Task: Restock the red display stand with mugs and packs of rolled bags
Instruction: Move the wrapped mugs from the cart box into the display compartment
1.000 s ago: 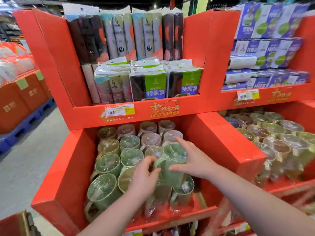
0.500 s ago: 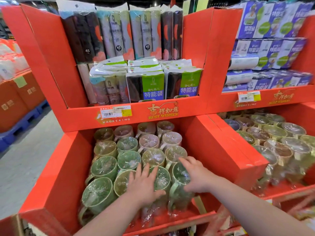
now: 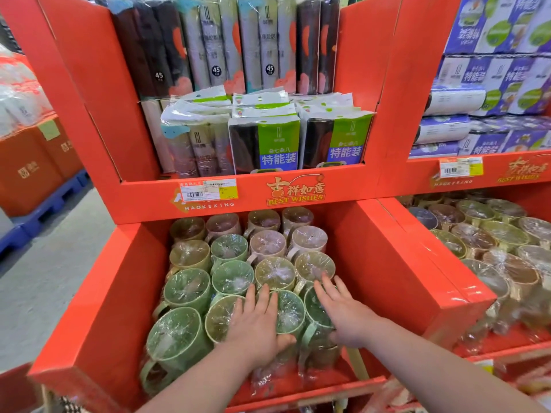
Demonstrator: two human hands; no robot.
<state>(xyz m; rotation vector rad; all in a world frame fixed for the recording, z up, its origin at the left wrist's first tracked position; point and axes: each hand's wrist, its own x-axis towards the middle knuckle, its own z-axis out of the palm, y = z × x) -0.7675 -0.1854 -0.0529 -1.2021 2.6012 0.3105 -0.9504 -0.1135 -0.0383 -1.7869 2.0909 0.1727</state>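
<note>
The red display stand [image 3: 301,192] has two tiers. Its lower bin holds several plastic-wrapped mugs, green [image 3: 186,289] in front, beige and pink [image 3: 310,238] behind. My left hand [image 3: 256,326] lies flat with straight fingers on a wrapped green mug [image 3: 290,311] in the front row. My right hand [image 3: 343,311] rests with spread fingers on the green mug [image 3: 314,314] beside it. The upper shelf carries packs of rolled bags [image 3: 278,141], with taller packs [image 3: 214,46] stacked behind them.
A second red stand [image 3: 423,254] at the right holds more wrapped mugs [image 3: 489,242] and purple packs [image 3: 492,76] above. Orange boxes [image 3: 32,165] on a blue pallet [image 3: 44,210] stand at the left beyond a grey floor aisle [image 3: 44,281].
A second ago both hands gripped a green mug above the bin. It now sits in the front row, and both hands lie flat on the mugs.
</note>
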